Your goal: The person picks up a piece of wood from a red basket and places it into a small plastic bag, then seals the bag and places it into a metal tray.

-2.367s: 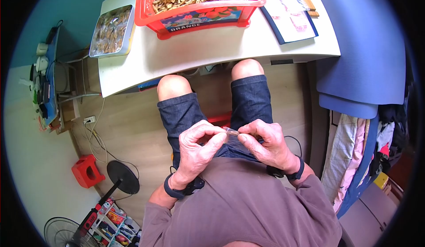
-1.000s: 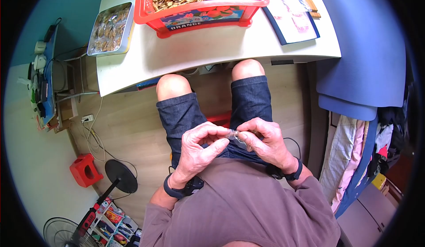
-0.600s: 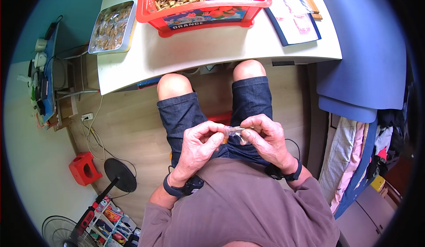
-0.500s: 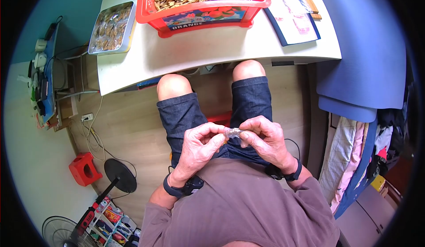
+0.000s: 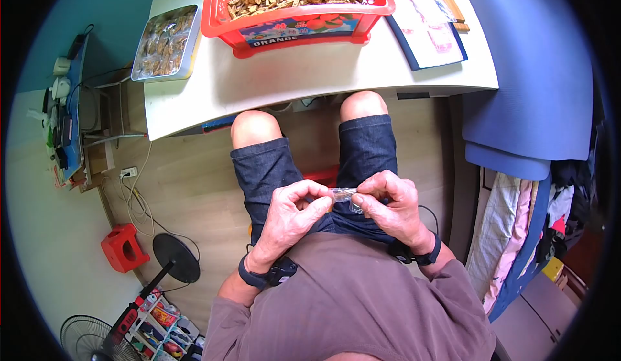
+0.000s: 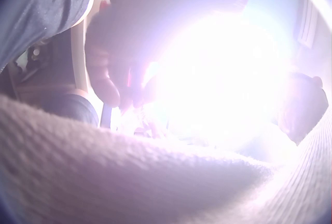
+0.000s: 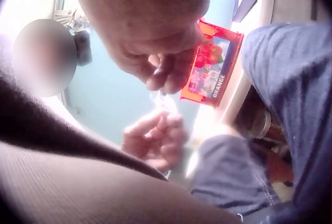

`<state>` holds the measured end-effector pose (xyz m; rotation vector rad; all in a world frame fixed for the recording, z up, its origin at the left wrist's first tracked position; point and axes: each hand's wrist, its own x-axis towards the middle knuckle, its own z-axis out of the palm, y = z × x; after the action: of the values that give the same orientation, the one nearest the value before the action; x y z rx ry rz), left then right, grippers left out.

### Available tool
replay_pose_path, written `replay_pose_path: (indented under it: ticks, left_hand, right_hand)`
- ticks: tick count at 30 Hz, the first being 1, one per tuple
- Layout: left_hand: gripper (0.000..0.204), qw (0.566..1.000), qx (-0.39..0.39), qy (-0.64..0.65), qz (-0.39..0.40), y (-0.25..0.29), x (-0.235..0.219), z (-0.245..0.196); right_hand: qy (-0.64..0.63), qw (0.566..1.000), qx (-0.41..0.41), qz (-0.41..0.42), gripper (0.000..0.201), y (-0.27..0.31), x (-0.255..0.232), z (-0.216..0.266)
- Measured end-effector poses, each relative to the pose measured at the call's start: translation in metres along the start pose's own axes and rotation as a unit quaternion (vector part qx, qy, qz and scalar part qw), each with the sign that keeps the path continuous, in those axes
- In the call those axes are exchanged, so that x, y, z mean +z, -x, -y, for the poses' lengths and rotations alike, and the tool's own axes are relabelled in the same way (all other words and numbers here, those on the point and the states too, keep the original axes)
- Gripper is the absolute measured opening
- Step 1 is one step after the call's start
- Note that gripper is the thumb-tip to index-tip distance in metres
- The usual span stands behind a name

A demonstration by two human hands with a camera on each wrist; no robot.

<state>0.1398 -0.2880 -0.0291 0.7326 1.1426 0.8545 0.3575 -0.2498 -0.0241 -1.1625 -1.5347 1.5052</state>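
Hands: left hand (image 5: 291,209) and right hand (image 5: 391,206) meet over the lap, fingertips curled and pinching one small clear packet (image 5: 343,195) between them.
Table (image 5: 310,70): white, ahead of the knees, well apart from both hands.
Red basket (image 5: 294,11): on the table, filled with dried slices.
Metal tray (image 5: 163,43): at the table's left end, holding wrapped pieces.
Blue board (image 5: 430,21): at the table's right end.
Packet position: directly between the two hands, above the thighs, held clear of the shorts.
Packet axis: long side runs left to right, one end in each grip.
Nearer hand: neither; both touch it. Right wrist view shows the packet (image 7: 161,97) hanging below the right fingers.
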Motion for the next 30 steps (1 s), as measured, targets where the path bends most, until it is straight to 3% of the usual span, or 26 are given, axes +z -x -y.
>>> replay_pose_path:
  ticks: [3,6,9,22,28,30]
  left_hand:
    - [0.01,0.999,-0.032,0.037,0.003,-0.002,0.001,-0.001]
    - [0.009,0.998,-0.017,0.059,-0.005,-0.003,0.001,0.003]
    - [0.009,0.999,0.028,0.026,0.001,-0.006,-0.003,0.009]
    - [0.012,0.999,0.017,0.028,0.011,0.003,0.002,-0.004]
    - [0.008,0.998,0.035,0.053,0.012,0.009,0.008,0.0]
    - [0.009,0.996,0.047,0.081,0.011,0.012,0.008,0.001]
  right_hand:
    - [0.04,0.998,-0.052,-0.014,0.014,0.0,0.002,-0.006]
    - [0.059,0.993,-0.098,-0.025,0.016,0.0,0.004,-0.007]
    - [0.075,0.992,-0.103,-0.026,0.017,-0.002,0.004,-0.004]
    - [0.122,0.975,-0.182,-0.038,0.018,0.002,0.002,0.005]
    - [0.101,0.987,-0.124,-0.015,0.011,0.012,0.003,0.014]
    - [0.052,0.996,-0.069,0.004,0.007,0.015,0.003,0.018]
